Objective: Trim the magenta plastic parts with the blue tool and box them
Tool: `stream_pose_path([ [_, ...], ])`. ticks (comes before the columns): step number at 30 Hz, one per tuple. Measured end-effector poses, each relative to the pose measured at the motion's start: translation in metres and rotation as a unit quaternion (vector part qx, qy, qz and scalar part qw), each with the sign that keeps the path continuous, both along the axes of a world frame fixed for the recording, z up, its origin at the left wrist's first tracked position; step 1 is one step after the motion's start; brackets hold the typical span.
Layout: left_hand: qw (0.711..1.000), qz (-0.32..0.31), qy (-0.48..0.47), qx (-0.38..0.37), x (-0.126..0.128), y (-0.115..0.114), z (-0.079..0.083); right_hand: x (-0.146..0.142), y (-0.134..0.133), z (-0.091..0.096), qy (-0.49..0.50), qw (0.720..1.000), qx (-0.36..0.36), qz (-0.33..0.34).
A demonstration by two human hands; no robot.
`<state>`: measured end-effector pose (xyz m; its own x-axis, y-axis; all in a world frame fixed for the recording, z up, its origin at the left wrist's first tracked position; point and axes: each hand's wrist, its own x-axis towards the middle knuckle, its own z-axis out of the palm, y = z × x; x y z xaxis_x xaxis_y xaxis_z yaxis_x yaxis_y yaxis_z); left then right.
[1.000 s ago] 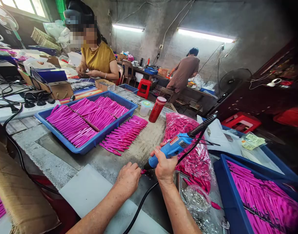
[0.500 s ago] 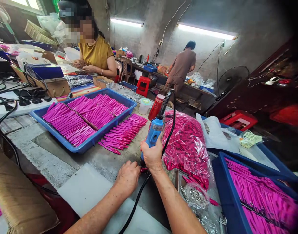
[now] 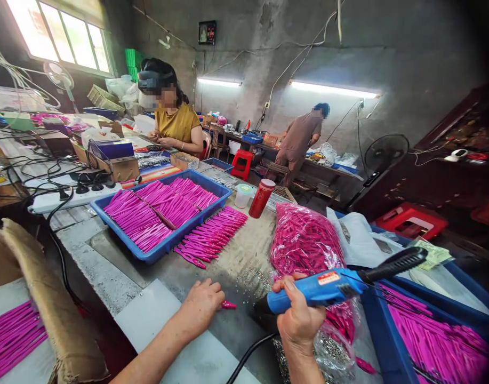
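Observation:
My right hand (image 3: 302, 314) is wrapped round a blue electric screwdriver (image 3: 320, 290), tilted nearly level, with its dark nose to the left and its cord end to the upper right. My left hand (image 3: 204, 304) rests on the table with fingers closed on a slim pink plastic piece (image 3: 229, 304); only one end of it shows. Small metal parts (image 3: 254, 280) lie scattered between the two hands. Beyond my left hand is a row of similar pink pieces (image 3: 214, 234), side by side next to a blue tray (image 3: 148, 257) filled with more.
A clear bag of pink pieces (image 3: 308, 240) and a bag of small metal parts (image 3: 332, 346) lie at right, beside another blue tray (image 3: 372, 330). Behind stand a red bottle (image 3: 262, 198) and a lidded cup (image 3: 243, 196). Two people (image 3: 178, 128) work farther back.
The screwdriver has swung from upright over the pink piece to nearly level, away to the right. My left hand stays on the piece. The view has tilted up, showing more wall.

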<state>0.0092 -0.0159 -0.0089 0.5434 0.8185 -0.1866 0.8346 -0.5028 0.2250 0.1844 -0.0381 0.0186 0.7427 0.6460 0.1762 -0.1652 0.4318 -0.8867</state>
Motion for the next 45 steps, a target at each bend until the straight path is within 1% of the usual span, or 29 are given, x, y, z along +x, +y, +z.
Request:
stream_pose_path([
  [3, 1.0, -0.011, -0.002, -0.02, -0.018, -0.001, 0.007, 0.009, -0.009, -0.008, 0.034, 0.999, -0.019, -0.01],
  [6, 0.999, -0.004, -0.006, -0.043, -0.033, -0.004, 0.011, 0.014, -0.013, -0.012, 0.068, 0.997, -0.027, -0.018],
  [10, 0.997, -0.002, -0.047, -0.054, -0.043, -0.009, 0.018, 0.018, -0.016, -0.014, 0.086, 0.996, -0.021, -0.024],
  [12, 0.997, 0.007, -0.06, -0.049, -0.045, -0.007, 0.02, 0.02, -0.017, -0.016, 0.089, 0.996, -0.019, -0.025],
  [13, 0.997, 0.023, -0.06, -0.041, -0.045, -0.004, 0.02, 0.022, -0.018, -0.017, 0.092, 0.995, -0.018, -0.025],
  [15, 0.996, 0.074, -0.053, -0.013, -0.046, 0.006, 0.018, 0.025, -0.021, -0.019, 0.099, 0.995, -0.018, -0.026],
  [18, 0.987, 0.15, -0.038, 0.041, -0.049, 0.026, 0.011, 0.028, -0.024, -0.021, 0.113, 0.993, -0.02, -0.023],
  [21, 0.981, 0.181, -0.002, 0.074, -0.054, 0.042, 0.004, 0.029, -0.025, -0.02, 0.134, 0.99, -0.033, -0.034],
  [25, 0.981, 0.165, 0.041, 0.089, -0.058, 0.05, 0.0, 0.029, -0.024, -0.019, 0.135, 0.989, -0.039, -0.046],
  [30, 0.985, 0.134, 0.047, 0.101, -0.06, 0.051, -0.003, 0.03, -0.023, -0.019, 0.141, 0.988, -0.046, -0.041],
  [33, 0.986, 0.13, 0.04, 0.096, -0.059, 0.049, -0.003, 0.03, -0.023, -0.018, 0.15, 0.987, -0.052, -0.038],
  [38, 0.99, 0.126, 0.024, 0.058, -0.044, 0.036, -0.001, 0.031, -0.024, -0.02, 0.146, 0.988, -0.048, -0.034],
  [42, 0.996, 0.087, -0.005, 0.014, -0.03, 0.028, -0.001, 0.033, -0.024, -0.023, 0.131, 0.991, -0.028, -0.028],
  [45, 0.998, 0.064, -0.023, -0.003, -0.028, 0.027, 0.001, 0.033, -0.023, -0.024, 0.121, 0.992, -0.016, -0.025],
])
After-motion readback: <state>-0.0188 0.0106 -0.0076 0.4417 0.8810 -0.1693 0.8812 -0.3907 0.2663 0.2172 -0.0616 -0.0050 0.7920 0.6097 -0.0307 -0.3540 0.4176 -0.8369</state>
